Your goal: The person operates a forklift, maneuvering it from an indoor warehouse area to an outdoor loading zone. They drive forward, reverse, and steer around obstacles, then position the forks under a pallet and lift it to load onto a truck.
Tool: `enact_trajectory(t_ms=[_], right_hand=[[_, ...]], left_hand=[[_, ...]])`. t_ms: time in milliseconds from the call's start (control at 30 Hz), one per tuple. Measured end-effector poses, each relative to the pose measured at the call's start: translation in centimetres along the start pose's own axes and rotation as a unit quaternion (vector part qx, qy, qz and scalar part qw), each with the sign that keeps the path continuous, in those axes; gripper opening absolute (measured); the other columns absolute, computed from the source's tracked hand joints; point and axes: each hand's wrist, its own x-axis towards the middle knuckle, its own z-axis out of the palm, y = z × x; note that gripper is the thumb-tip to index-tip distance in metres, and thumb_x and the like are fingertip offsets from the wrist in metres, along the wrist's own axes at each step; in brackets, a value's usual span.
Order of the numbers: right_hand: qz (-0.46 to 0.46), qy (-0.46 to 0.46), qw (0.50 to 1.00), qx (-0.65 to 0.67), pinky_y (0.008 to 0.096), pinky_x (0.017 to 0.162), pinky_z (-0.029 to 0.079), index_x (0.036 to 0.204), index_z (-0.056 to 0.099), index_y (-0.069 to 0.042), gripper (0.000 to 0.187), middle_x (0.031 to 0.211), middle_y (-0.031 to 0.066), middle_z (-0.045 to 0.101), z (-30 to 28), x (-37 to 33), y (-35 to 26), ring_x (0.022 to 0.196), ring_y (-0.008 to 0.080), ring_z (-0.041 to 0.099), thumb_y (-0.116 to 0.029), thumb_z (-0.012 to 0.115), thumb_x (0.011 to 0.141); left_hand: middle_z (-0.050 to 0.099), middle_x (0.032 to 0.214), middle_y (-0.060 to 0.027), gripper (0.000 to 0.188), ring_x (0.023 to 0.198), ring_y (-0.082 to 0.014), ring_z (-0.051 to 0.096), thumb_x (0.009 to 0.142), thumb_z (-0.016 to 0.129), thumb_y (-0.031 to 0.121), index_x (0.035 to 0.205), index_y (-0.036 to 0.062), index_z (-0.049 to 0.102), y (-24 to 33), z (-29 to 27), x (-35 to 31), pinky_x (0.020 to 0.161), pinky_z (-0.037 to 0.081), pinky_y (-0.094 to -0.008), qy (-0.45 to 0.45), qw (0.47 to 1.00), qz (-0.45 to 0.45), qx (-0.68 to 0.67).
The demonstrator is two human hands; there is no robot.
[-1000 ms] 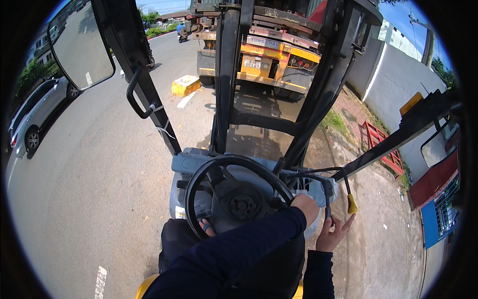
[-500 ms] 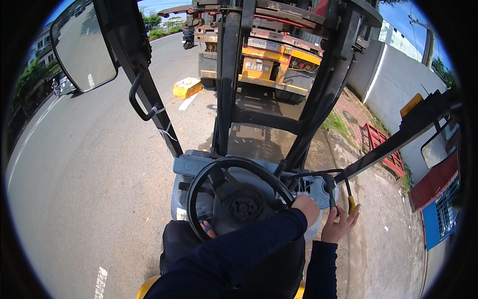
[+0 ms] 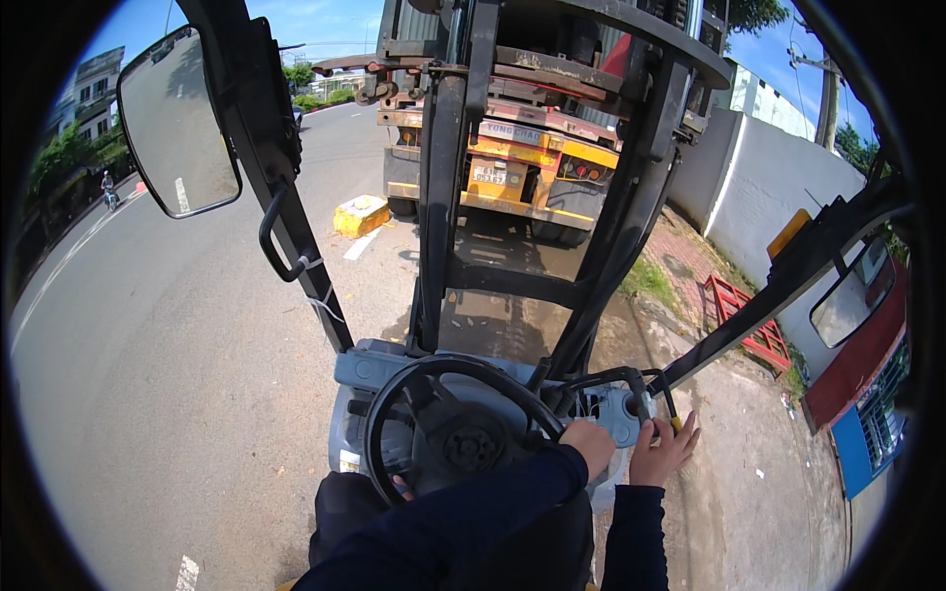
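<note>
My left arm in a dark sleeve crosses over my lap. My left hand [image 3: 588, 448] is closed at the right side of the black steering wheel [image 3: 372, 433]; its fingertips are hidden. To its right, my right hand [image 3: 662, 455] is at the control levers. Its thumb side meets a grey lever [image 3: 642, 405], and the other fingers spread past a yellow-tipped lever [image 3: 676, 424]. Through the wheel's lower left shows a small skin-coloured patch [image 3: 402, 487] that I cannot make out. Beyond the wheel rises the forklift mast [image 3: 440, 212].
A truck's rear [image 3: 581, 205] with yellow panels stands ahead. Left of it is a yellow-and-white block [image 3: 362, 216] on the road. On the right are a red metal frame [image 3: 746, 323] and a grey wall [image 3: 759, 197]. A motorbike rider [image 3: 109, 191] is far left, beyond the mirror [image 3: 177, 123].
The view has tilted, so the wheel and truck sit lower in it. My right hand and the levers have moved forward. The motorbike beside the truck is out of sight.
</note>
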Motion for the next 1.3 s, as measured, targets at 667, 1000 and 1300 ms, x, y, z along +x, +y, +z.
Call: enact_trajectory(t_ms=[667,1000,1300], right_hand=[[-0.324,-0.252,0.899,0.155,0.0430,0.110,0.047,0.154,0.025,0.016,0.094,0.137,0.0353,0.059,-12.8,25.1,-23.0,0.129,0.0439,0.059,-0.043,0.065,0.092],[-0.322,-0.325,0.852,0.254,0.0455,0.104,0.050,0.153,0.042,0.003,0.078,0.126,0.0310,0.067,-9.4,18.4,-15.2,0.117,0.0433,0.066,-0.041,0.068,0.092],[-0.151,-0.163,0.975,-0.006,0.0558,0.111,0.041,0.129,0.067,-0.002,0.048,0.143,0.0223,0.059,-0.1,4.3,2.5,0.135,0.0448,0.050,-0.032,0.070,0.092]], left_hand=[[0.077,0.096,-0.0125,0.015,0.091,-0.0292,0.075,0.085,0.072,0.019,0.091,0.0057,0.077,6.7,-2.5,2.6,0.079,0.059,-0.0433,-0.052,0.999,0.008,0.011],[0.072,0.092,-0.0167,0.020,0.084,-0.0317,0.074,0.089,0.063,0.017,0.092,0.0065,0.079,4.3,-0.2,2.8,0.072,0.060,-0.0411,-0.017,0.998,0.053,0.039],[0.073,0.096,-0.0221,0.022,0.085,-0.0298,0.074,0.085,0.064,0.017,0.090,0.0021,0.079,-1.0,3.1,0.3,0.068,0.059,-0.0400,0.014,0.997,0.072,0.040]])
